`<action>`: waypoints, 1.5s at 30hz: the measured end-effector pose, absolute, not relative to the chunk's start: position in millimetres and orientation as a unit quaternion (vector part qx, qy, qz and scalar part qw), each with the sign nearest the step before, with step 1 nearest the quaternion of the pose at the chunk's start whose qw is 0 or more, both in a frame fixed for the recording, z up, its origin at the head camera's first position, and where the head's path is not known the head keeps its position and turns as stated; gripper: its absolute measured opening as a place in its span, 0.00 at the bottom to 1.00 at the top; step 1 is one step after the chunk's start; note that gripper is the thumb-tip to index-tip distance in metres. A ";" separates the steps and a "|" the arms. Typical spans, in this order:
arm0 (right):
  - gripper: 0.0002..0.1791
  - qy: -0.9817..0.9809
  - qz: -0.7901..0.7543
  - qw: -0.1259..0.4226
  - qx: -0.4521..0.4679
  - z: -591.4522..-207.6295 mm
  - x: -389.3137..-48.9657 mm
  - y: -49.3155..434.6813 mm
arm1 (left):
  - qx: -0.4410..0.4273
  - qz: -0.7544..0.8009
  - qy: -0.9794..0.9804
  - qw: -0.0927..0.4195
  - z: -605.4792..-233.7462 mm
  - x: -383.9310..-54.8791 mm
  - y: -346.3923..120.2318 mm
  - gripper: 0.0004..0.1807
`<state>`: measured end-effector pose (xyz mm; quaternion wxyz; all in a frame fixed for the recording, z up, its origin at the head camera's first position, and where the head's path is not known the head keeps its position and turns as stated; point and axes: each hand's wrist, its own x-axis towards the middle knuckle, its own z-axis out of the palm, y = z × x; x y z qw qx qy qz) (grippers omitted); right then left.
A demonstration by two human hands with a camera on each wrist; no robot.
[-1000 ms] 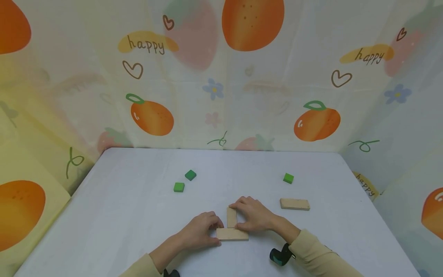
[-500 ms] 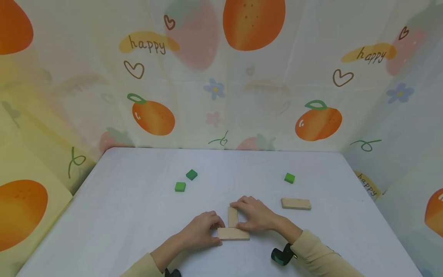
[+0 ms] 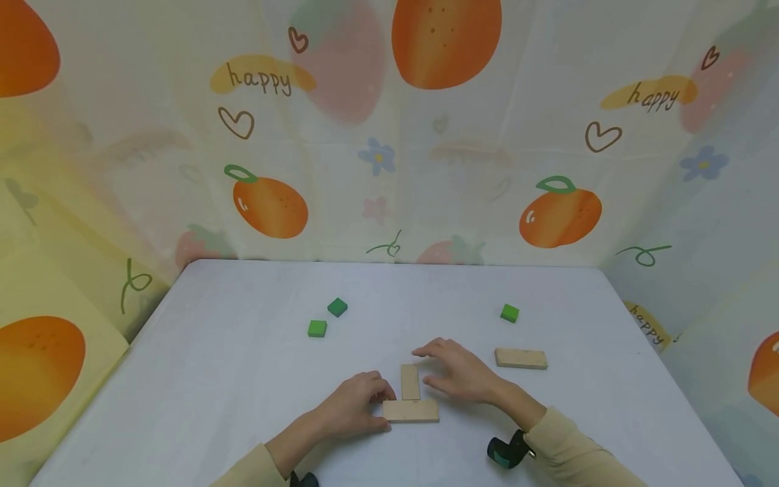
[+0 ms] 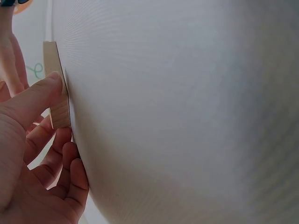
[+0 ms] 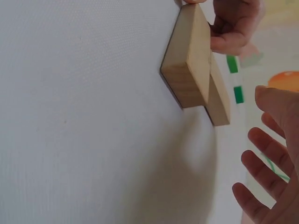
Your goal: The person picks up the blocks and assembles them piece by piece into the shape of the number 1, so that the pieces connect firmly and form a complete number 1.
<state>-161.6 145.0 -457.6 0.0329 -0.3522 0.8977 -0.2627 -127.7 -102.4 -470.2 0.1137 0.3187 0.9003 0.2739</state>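
Two pale wooden blocks lie on the white table in a T shape. The crosswise wooden block (image 3: 410, 411) is nearer the person, and the lengthwise block (image 3: 410, 382) meets its far side near the middle. My left hand (image 3: 356, 406) pinches the left end of the crosswise block, thumb on the near side and fingers at the far side. In the left wrist view the thumb (image 4: 44, 93) presses that block (image 4: 57, 70). My right hand (image 3: 459, 373) is just right of the lengthwise block, fingers spread and apart from it, holding nothing.
Another wooden block (image 3: 521, 358) lies to the right, beyond the right hand. Green cubes lie farther back: a light one (image 3: 317, 329) and a dark one (image 3: 337, 307) at left, one more green cube (image 3: 509, 313) at right. A printed cloth (image 3: 389, 203) hangs behind the table (image 3: 213, 352).
My right hand has let go of the lengthwise block and drawn back to the right, its fingers spreading. The left hand and both blocks stay put.
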 end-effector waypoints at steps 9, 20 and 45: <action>0.24 0.890 -0.304 -0.004 -0.341 -450.7 -159.7 169.5 | 0.311 0.278 0.901 0.120 -468.5 -126.6 -101.8 0.17; 0.24 0.891 -0.323 -0.070 -0.310 -445.8 -162.6 206.5 | 0.309 0.279 0.902 0.118 -469.3 -125.4 -102.4 0.18; 0.24 0.928 -0.322 -0.088 -0.164 -461.4 -165.0 290.8 | 0.310 0.288 0.898 0.118 -470.2 -126.1 -102.5 0.18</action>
